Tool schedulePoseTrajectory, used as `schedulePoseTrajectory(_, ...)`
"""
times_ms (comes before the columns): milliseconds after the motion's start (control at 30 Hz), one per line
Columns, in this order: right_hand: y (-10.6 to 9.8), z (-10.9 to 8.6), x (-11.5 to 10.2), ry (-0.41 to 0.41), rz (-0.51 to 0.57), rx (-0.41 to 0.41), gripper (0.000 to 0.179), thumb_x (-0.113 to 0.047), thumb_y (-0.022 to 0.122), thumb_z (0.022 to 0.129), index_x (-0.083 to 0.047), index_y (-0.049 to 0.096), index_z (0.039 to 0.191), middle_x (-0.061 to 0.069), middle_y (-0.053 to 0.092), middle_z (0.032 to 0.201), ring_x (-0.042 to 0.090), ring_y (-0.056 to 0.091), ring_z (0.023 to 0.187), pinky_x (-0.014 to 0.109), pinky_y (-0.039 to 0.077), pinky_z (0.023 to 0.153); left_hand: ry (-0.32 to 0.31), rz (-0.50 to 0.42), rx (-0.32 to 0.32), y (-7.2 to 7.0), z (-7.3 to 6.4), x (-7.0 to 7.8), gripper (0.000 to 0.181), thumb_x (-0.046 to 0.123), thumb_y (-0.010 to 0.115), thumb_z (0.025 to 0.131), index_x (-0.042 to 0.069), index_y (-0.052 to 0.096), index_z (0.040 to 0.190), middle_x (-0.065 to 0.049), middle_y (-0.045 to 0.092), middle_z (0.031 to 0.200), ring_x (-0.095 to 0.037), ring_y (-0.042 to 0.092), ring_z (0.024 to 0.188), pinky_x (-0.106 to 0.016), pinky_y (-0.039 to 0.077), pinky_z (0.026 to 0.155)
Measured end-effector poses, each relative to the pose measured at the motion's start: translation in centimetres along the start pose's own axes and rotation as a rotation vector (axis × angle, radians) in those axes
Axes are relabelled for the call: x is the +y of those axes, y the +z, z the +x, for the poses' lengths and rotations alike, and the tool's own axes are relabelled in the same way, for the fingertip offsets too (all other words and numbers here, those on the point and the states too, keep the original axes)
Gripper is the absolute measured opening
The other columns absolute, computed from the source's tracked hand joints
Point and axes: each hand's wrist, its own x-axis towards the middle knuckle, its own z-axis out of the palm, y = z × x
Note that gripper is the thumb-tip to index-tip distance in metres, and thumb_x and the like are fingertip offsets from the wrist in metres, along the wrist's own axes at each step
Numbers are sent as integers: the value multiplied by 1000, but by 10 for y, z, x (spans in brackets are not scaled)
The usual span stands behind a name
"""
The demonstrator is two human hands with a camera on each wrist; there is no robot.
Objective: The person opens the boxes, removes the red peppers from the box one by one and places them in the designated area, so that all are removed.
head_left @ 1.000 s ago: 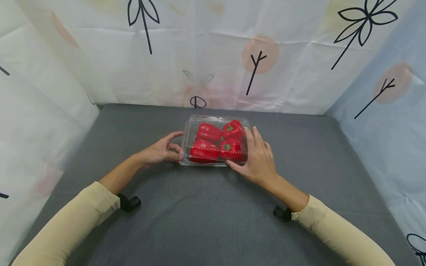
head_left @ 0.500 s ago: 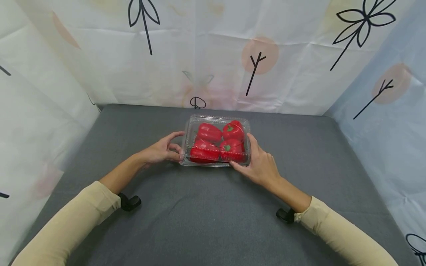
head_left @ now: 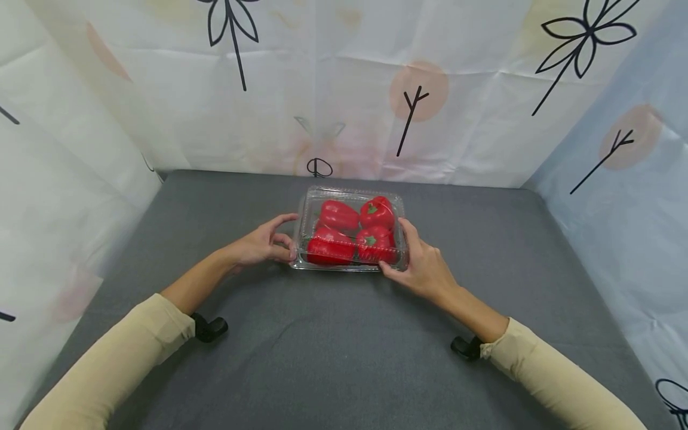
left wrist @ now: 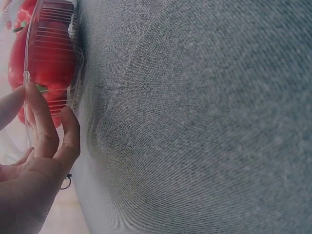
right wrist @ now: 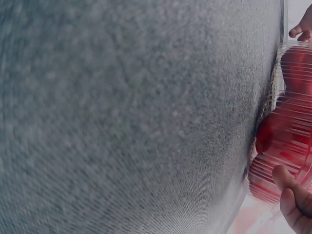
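A clear plastic clamshell box (head_left: 334,267) sits toward the back of the grey table, its lid down over several red bell peppers (head_left: 329,246) with green stems. My left hand (head_left: 262,242) pinches the box's left rim between thumb and fingers; the left wrist view shows the fingertips at that rim, with the other fingers (left wrist: 73,134) bent below it. On the right side, my right hand (head_left: 424,266) grips the box's edge, thumb at the front corner and fingers along the side. In the right wrist view, fingertips (right wrist: 281,173) lie close against the ribbed wall.
Grey cloth (head_left: 322,358) covers the table. Patterned white fabric (head_left: 349,89) hangs behind and along both sides. Black straps (head_left: 211,327) show at both wrists, beside rolled beige sleeves.
My right hand has come off the top of the lid and slid right to the box's side edge, thumb shifting right along the front. The left hand stays in place.
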Motion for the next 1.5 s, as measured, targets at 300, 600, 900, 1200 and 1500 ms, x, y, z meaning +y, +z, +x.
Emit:
schedulePoseTrajectory(300,-1,2,5,-67,-17,7,86,-28,79,77,-1,36,145,7,52,72,12,40,49,27,38,45,-3,6,1,0,0,1,88,8,69,91,20,14,158,-12,65,99,-27,64,93,-37,52,92)
schedulePoseTrajectory(600,-3,3,5,-70,-10,-27,84,-20,77,75,-2,35,145,6,52,69,10,42,49,26,38,45,4,11,-2,-1,1,0,87,8,70,91,20,15,157,-12,65,98,-27,64,92,-38,52,92)
schedulePoseTrajectory(900,-5,3,5,-73,-27,-34,81,-13,72,71,-3,37,144,1,48,65,11,42,49,26,37,45,5,6,1,-1,0,1,86,8,70,91,20,16,157,-12,64,98,-27,64,91,-38,52,91)
schedulePoseTrajectory(1200,-7,4,11,-204,-59,48,73,-1,71,70,2,43,138,1,48,63,10,35,48,27,36,44,23,-18,11,-3,0,1,86,3,69,90,14,16,157,-10,64,96,-24,66,88,-37,55,88)
schedulePoseTrajectory(1500,-15,6,15,-189,-11,26,74,-9,75,75,1,42,140,19,71,103,13,58,55,28,41,46,-12,-26,21,-2,0,1,85,6,68,91,15,15,158,-12,65,104,-23,66,92,-38,54,91)
